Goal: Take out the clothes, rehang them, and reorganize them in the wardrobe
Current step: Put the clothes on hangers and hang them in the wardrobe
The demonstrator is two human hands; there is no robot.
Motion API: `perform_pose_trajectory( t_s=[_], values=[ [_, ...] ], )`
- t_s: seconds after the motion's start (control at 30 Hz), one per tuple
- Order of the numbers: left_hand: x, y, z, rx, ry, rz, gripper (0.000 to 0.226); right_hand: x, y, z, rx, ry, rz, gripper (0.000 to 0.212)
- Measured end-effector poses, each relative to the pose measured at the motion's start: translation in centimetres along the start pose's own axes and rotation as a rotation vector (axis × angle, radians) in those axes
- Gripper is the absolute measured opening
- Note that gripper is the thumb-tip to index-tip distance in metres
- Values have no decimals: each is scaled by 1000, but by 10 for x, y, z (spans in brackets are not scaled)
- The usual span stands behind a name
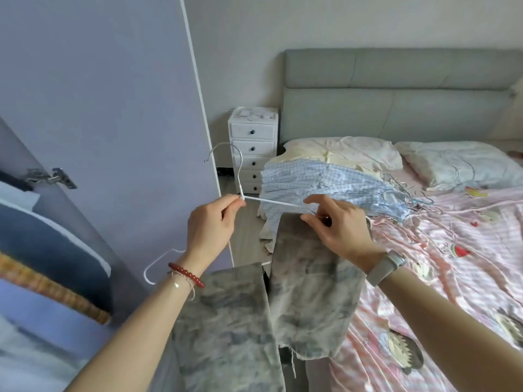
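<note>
A white wire hanger (240,176) is held up in front of me. My left hand (212,224) pinches it at the neck just under the hook. Grey-green mottled trousers (305,292) hang folded over the hanger's bar, both legs dangling down. My right hand (336,224) grips the trousers' top edge at the bar, fingers curled over the cloth. A blue-and-white checked garment (325,185) lies piled on the bed behind, with several loose wire hangers (410,199) beside it. The wardrobe's open door (113,108) stands at the left.
Folded clothes (42,244) sit on wardrobe shelves at the lower left. A white drawer unit (253,148) stands by the grey headboard (396,94). The bed has a pink printed sheet (452,264) and two pillows (458,162).
</note>
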State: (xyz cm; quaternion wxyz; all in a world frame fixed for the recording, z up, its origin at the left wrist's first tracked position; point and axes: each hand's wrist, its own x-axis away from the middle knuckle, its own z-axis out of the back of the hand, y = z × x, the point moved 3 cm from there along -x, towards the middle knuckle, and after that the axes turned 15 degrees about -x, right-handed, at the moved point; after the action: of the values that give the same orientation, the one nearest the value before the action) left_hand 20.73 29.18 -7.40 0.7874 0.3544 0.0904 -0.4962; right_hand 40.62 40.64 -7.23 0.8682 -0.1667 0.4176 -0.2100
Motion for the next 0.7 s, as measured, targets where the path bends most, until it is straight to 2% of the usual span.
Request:
perform_pose_trajectory(
  t_s=[0.07,0.17,0.23,0.3,0.4,0.6,0.7],
  values=[
    [2,-14,15,-87,29,58,19,-13,-12,-11,-94,-143,-102,30],
    [8,-34,40,-184,114,107,19,-37,-23,-31,-348,-489,-289,32],
    [17,-42,55,-246,171,105,17,-47,-28,-45,-598,-730,-448,26],
    [30,-48,69,-300,225,79,14,-50,-35,-62,-696,-956,-529,20],
    [44,-58,91,-390,301,60,13,-50,-49,-90,-660,-1120,-432,22],
    [73,-92,133,-452,424,142,30,-45,-96,-147,-774,-1180,-182,26],
    [95,-105,160,-414,497,248,30,-49,-130,-164,-862,-1226,-7,21]
  ],
)
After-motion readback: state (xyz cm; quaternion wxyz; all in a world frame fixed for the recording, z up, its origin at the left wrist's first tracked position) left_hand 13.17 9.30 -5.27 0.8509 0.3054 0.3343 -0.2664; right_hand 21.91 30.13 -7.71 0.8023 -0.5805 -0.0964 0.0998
